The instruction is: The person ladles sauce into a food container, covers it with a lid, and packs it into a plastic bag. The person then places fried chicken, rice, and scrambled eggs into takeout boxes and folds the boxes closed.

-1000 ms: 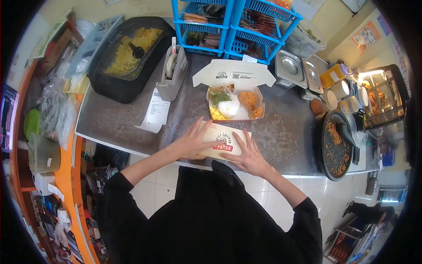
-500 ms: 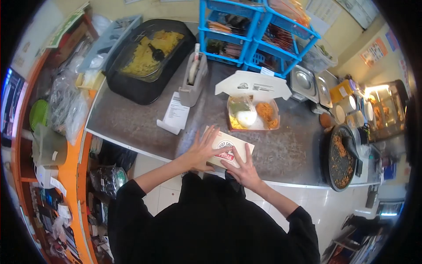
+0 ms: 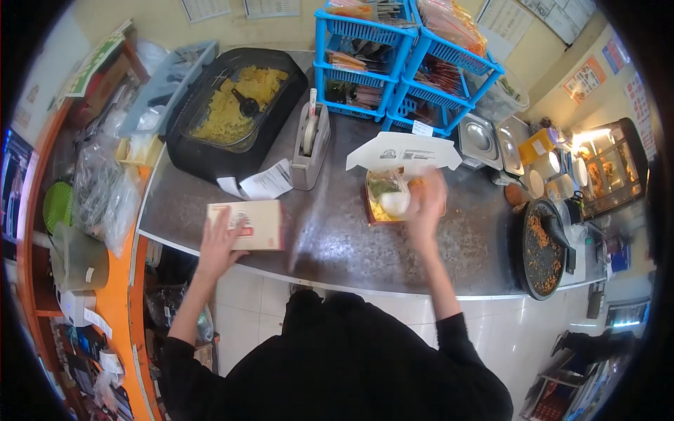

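At the counter's left part sits a closed cardboard food box [image 3: 263, 223]. My left hand [image 3: 219, 242] grips its left end, fingers over the lid and thumb by the near edge. An open food box [image 3: 406, 219] lies further right with its lid [image 3: 404, 150] raised. Inside it are a white mound that looks like rice, a green-topped packet, something yellow and a browned fried piece. My right hand [image 3: 426, 210], smeared by motion, is over the right side of this box and covers most of the fried piece; its fingers cannot be made out.
A tape dispenser [image 3: 309, 151] and a printed paper slip [image 3: 267, 181] lie behind the closed box. A black tray of yellow food [image 3: 232, 116] stands back left, blue stacked baskets [image 3: 393, 84] at the back. On the right are a black pan [image 3: 540, 259] and lidded metal containers [image 3: 481, 137].
The closed box has moved left along the counter with my left hand. My right hand has left it and moved right, over the open box. The paper slip has shifted back and left.
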Demonstrator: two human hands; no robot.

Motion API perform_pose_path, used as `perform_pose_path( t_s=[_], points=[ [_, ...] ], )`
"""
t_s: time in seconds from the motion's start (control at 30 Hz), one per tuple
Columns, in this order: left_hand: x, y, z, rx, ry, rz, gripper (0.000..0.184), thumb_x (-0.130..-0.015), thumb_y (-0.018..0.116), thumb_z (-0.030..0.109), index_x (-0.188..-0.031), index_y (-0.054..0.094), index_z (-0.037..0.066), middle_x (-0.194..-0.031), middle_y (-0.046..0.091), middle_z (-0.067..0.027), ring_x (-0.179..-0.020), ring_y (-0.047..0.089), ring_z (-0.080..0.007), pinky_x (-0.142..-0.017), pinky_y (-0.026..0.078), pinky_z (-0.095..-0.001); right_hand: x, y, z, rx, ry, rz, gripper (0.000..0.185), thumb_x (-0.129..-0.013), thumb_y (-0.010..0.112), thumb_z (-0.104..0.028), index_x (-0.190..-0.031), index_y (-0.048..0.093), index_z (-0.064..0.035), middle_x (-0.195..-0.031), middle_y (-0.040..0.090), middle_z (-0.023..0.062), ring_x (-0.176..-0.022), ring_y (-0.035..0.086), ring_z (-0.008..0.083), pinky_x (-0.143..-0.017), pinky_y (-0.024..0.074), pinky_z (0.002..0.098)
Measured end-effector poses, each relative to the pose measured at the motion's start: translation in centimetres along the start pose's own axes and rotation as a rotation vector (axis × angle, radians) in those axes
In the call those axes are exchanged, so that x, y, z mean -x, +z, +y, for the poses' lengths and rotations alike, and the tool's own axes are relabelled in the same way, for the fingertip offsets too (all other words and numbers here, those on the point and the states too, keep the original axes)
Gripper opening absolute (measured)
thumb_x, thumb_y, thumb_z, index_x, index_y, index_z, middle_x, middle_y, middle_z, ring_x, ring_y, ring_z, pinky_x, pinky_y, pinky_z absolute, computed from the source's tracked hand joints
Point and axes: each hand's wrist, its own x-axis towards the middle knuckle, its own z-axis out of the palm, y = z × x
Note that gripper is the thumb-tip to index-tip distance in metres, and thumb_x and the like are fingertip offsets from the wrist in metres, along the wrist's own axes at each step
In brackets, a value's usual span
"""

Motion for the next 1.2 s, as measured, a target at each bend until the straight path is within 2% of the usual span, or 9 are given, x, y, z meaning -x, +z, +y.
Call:
perform_pose_path(
  t_s=[0.1,0.2,0.33,0.47,0.63,0.7,0.77,0.9,1.2],
  points=[
    [0.6,0.1,-4.3,-0.085,-0.125,0.088,0.08,-0.067,0.068,0.037,-0.136,0.032,0.018,-0.143,0.02,-0.0156,-0.132,0.02,-0.032,-0.104,0.017,-0.0543,-2.3,-1.5,8.9,0.107,0.12,0.058,0.048,-0.078,0.058,-0.007,-0.122,0.042,0.0022,-0.116,0.05,0.0208,-0.109,0.045,0.0356,-0.095,0.0339,0.0398],
    [0.1,0.4,-6.7,-0.172,-0.227,0.125,0.079,-0.068,0.068,0.034,-0.136,0.032,0.015,-0.143,0.022,-0.0153,-0.13,0.022,-0.0352,-0.102,0.017,-0.0563,-4.9,-1.9,12.0,-0.114,0.172,-0.08,0.041,-0.075,0.065,-0.013,-0.112,0.051,0.0006,-0.104,0.058,0.0173,-0.096,0.054,0.0305,-0.085,0.0408,0.036],
    [-5.4,-3.3,3.2,0.163,-0.037,0.319,0.079,-0.069,0.07,0.026,-0.134,0.031,0.008,-0.14,0.025,-0.0172,-0.129,0.025,-0.035,-0.102,0.019,-0.0548,-6.5,-2.2,15.5,-0.077,0.328,-0.373,0.02,-0.072,0.066,-0.013,-0.074,0.053,0.001,-0.064,0.055,0.0062,-0.058,0.045,0.0162,-0.057,0.0396,0.0288],
    [-15.2,-3.1,14.6,0.532,0.111,0.54,0.07,-0.069,0.07,0.017,-0.129,0.036,0.001,-0.133,0.036,-0.0197,-0.124,0.035,-0.0328,-0.101,0.027,-0.0439,-4.3,-1.5,15.6,-0.425,0.375,-0.5,0.013,-0.082,0.059,-0.012,-0.077,0.053,-0.0022,-0.067,0.047,-0.0052,-0.064,0.042,0.0037,-0.056,0.0371,0.0197],
    [-26.0,-0.2,17.6,1.07,-0.011,0.29,0.034,-0.074,0.068,0.012,-0.102,0.057,-0.002,-0.106,0.055,-0.0138,-0.099,0.054,-0.0199,-0.087,0.041,-0.0299,-2.9,-2.1,12.5,-0.569,0.537,-0.361,0.039,-0.093,0.046,-0.026,-0.119,0.04,0.0024,-0.118,0.048,0.0103,-0.109,0.042,0.0195,-0.092,0.0332,0.0291],
    [-28.1,-0.1,18.2,1.23,0.013,0.157,0.027,-0.075,0.066,0.009,-0.097,0.058,-0.003,-0.096,0.059,-0.0094,-0.091,0.056,-0.014,-0.08,0.044,-0.025,-2.1,-1.1,12.6,-0.517,0.365,-0.187,0.032,-0.096,0.034,-0.025,-0.11,0.044,0.0015,-0.105,0.053,0.015,-0.099,0.049,0.0227,-0.087,0.0376,0.0322],
    [-28.5,1.4,19.1,1.176,0.131,0.155,0.023,-0.077,0.065,0.006,-0.096,0.058,-0.003,-0.088,0.061,-0.0043,-0.086,0.055,-0.008,-0.073,0.044,-0.0205,-1.6,-1.3,10.9,-0.712,0.659,-0.163,0.035,-0.096,0.033,-0.026,-0.112,0.043,0.0033,-0.107,0.052,0.0154,-0.101,0.047,0.0212,-0.089,0.0357,0.0307],
    [-27.4,2.2,21.2,1.481,0.121,0.253,0.017,-0.088,0.051,0.011,-0.095,0.06,-0.003,-0.084,0.06,-0.0049,-0.079,0.053,-0.0075,-0.07,0.043,-0.0222,-0.9,0.0,11.6,-0.595,0.536,-0.058,0.033,-0.096,0.032,-0.024,-0.112,0.045,0.0016,-0.103,0.054,0.0127,-0.096,0.049,0.0205,-0.086,0.0372,0.0301],
    [-28.2,3.4,23.3,1.492,0.006,0.338,0.031,-0.096,0.032,0.021,-0.113,0.044,-0.003,-0.1,0.055,-0.0121,-0.094,0.05,-0.0161,-0.085,0.038,-0.027,-1.2,-2.4,11.4,-0.793,0.572,-0.257,0.03,-0.096,0.031,-0.018,-0.112,0.046,0.0032,-0.105,0.054,0.0121,-0.1,0.048,0.0194,-0.091,0.0344,0.0295]
  ],
)
